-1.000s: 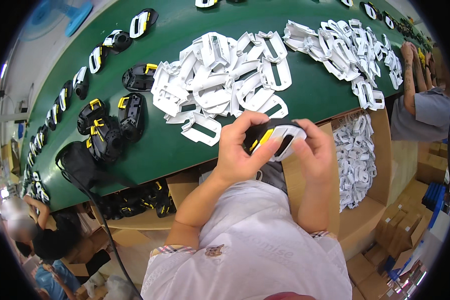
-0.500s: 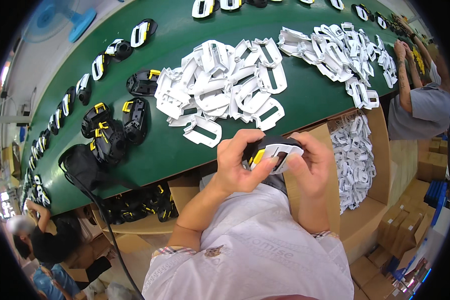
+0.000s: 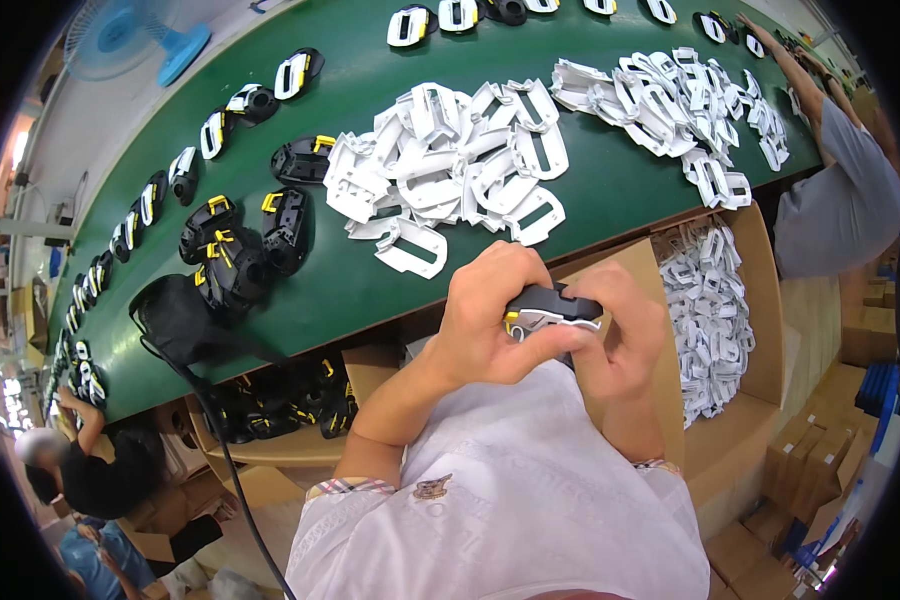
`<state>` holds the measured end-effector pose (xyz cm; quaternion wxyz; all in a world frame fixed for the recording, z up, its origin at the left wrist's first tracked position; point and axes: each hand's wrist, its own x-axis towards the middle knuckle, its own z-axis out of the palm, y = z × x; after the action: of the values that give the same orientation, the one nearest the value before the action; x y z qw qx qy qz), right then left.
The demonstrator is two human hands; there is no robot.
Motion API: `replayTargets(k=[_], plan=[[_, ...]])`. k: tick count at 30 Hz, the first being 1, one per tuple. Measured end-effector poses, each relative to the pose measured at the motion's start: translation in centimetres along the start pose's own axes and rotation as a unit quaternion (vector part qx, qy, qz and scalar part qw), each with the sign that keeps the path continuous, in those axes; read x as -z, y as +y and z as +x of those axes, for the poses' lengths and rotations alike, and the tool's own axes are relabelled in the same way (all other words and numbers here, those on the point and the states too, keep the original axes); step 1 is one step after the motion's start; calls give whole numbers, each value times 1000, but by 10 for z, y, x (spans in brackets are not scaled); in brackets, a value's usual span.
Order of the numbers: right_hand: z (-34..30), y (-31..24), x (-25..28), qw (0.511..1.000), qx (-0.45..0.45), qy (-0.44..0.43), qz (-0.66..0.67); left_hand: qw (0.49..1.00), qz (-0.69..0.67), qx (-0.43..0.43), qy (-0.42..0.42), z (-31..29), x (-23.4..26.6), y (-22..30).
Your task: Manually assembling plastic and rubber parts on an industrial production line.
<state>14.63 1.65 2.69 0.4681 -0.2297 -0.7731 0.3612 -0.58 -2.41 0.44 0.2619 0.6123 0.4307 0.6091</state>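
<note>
Between my two hands, just off the near table edge, is a black plastic housing (image 3: 545,300) with a white cover along its lower side and a bit of yellow at its left end. My left hand (image 3: 495,315) is closed round the left end, its thumb pressed along the white cover. My right hand (image 3: 620,325) grips the right end, fingers bent over the top and thumb underneath. Beyond my hands lies a heap of loose white plastic covers (image 3: 435,160) with long slots. Several black housings with yellow clips (image 3: 232,262) lie to the left of that heap.
A second white heap (image 3: 660,95) lies farther right. Housings with white covers (image 3: 293,75) line the far edge of the green table (image 3: 370,80). Cardboard boxes hold white covers (image 3: 715,310) and black housings (image 3: 285,400). A black cable (image 3: 220,440) hangs at left. Co-workers are at both sides.
The held housing has tilted, so its black side shows more and its white face less. My thumbs have shifted along it. The co-worker at right has reached toward the far side.
</note>
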Motion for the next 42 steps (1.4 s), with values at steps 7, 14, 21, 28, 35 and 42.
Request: replayTargets(k=[7, 14, 21, 28, 35, 42], plan=[[-25, -5, 0, 997, -78, 18, 19, 1000, -19, -7, 15, -15, -12, 3], [-46, 5, 11, 985, -157, 2, 68, 971, -120, 170, -114, -17, -12, -4], [-55, 8, 15, 980, -185, 30, 70, 977, -94, 160, -104, -17, -25, -4], [-47, 15, 8, 977, -199, 9, 79, 976, -74, 181, -91, -17, -17, -10], [-40, 22, 10, 976, -195, 31, 88, 975, -94, 187, -70, -9, -20, -14], [-41, 11, 18, 978, -200, 41, 46, 976, -96, 162, -110, -5, -24, -13]])
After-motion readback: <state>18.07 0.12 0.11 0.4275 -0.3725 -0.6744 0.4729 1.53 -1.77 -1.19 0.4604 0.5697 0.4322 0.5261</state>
